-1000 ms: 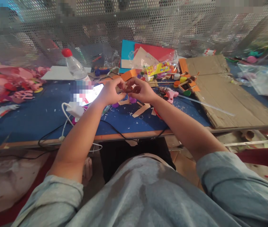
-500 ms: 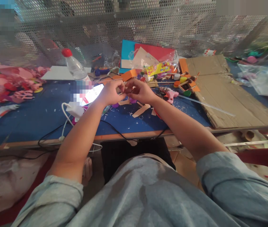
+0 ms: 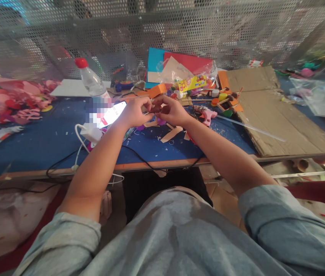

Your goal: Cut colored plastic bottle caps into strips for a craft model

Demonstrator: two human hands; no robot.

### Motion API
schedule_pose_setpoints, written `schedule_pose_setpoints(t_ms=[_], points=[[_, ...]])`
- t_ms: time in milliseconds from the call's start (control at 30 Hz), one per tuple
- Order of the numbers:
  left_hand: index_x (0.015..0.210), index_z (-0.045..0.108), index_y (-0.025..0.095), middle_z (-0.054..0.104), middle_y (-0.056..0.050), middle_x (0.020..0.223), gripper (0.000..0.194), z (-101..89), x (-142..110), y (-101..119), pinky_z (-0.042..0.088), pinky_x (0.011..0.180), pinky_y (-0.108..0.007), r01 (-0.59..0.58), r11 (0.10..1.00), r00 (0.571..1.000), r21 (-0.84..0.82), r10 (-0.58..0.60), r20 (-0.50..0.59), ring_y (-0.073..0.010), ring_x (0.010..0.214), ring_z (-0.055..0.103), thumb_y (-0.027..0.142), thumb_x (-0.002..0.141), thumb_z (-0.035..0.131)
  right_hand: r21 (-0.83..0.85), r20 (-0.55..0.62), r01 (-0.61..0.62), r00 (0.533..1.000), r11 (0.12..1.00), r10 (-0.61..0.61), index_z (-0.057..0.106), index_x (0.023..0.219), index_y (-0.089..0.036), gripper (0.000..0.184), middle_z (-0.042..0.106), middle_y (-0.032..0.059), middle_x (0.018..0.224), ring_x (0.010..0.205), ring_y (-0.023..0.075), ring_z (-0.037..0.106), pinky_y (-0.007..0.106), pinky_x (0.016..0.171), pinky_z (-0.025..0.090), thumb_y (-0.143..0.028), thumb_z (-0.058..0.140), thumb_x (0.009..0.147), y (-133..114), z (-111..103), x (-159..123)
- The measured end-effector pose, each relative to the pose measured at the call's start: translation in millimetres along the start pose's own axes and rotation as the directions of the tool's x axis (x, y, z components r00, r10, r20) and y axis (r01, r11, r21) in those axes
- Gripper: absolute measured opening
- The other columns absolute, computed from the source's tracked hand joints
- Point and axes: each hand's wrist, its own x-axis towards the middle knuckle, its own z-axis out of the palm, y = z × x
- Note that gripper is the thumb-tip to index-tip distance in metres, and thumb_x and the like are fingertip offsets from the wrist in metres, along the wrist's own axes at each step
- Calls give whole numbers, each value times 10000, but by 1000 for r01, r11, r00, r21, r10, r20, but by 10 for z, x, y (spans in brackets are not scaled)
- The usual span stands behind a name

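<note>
Over the blue table (image 3: 156, 150), the left hand (image 3: 134, 112) and the right hand (image 3: 174, 112) are close together, with bent fingers and tips nearly meeting. I cannot tell if they pinch some small thing. Purple bits (image 3: 160, 122) and tan scraps (image 3: 170, 134) lie just under and near the grip. To its left are a lit phone (image 3: 118, 111) and a red-capped bottle (image 3: 92, 82). Past it sits an orange block (image 3: 157, 91). To its right are a pink glue gun (image 3: 208, 115) and, farther off, big flat cardboard (image 3: 288, 115).
</note>
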Motion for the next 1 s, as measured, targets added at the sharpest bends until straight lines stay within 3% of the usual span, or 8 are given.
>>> schedule_pose_setpoints(t_ms=[133,433,733,1000], points=[[851,590,240,783,-45,970,186,8,-1,-2,550,941,-413,-6,1000,1000,-12,6,1,-256,983,735,264,806,769,-33,-5,-8,1000,999,8,674,1287,-205,465,781,90,1290,722,93,586,291,646,502,-347,838,876,-28,4,-6],[859,596,241,773,-37,954,217,17,-3,-16,538,914,-406,12,1000,1000,5,-12,-1,-252,968,716,252,800,805,6,11,-38,999,999,38,664,1316,-193,498,802,60,1145,694,93,547,292,653,474,-290,768,839,-48,5,-15],[851,593,242,767,-34,930,215,35,-6,-15,542,896,-403,9,1000,1000,7,-9,-17,-253,949,718,276,796,798,-3,-19,-6,1000,1000,6,684,1293,-200,512,781,72,1190,749,126,624,305,675,520,-286,771,796,-58,3,-8],[838,588,243,757,-33,917,207,37,-8,-8,536,901,-411,2,1000,1000,-11,-3,-13,-252,941,718,275,797,788,-23,6,-44,999,999,44,672,1311,-206,503,745,38,1112,708,103,572,296,661,478,-245,743,815,-43,-3,-18]])
